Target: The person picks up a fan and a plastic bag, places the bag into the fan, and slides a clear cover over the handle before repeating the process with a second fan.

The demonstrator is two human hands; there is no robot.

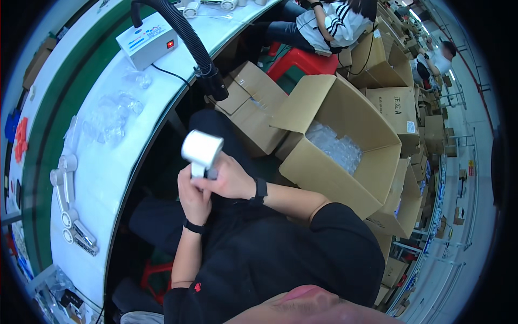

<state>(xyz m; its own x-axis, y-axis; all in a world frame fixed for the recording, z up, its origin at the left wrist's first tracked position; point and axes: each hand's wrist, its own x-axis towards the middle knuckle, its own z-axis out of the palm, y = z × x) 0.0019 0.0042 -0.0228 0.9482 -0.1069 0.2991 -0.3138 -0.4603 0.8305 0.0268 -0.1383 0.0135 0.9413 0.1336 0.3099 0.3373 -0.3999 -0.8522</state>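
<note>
In front of my body I hold a white device [202, 148] with a drum-shaped head and a short narrower part below it, somewhat blurred. My left hand [194, 197] closes on its lower part from the left. My right hand [233, 177] grips the same part from the right, its thumb pressed across near the left fingers. The hands cover most of the lower end. On the white table [129, 178] to the left lie several similar white devices [67, 186] with round ends and slim bodies. Beyond them are crumpled clear plastic pieces [110, 116].
A pale box with a red switch [147, 43] stands on the table; its black flexible hose [186, 38] reaches over the edge. An open carton [345, 197] holding clear plastic is at my right. Another person [329, 27] sits beyond, near a red stool [302, 62].
</note>
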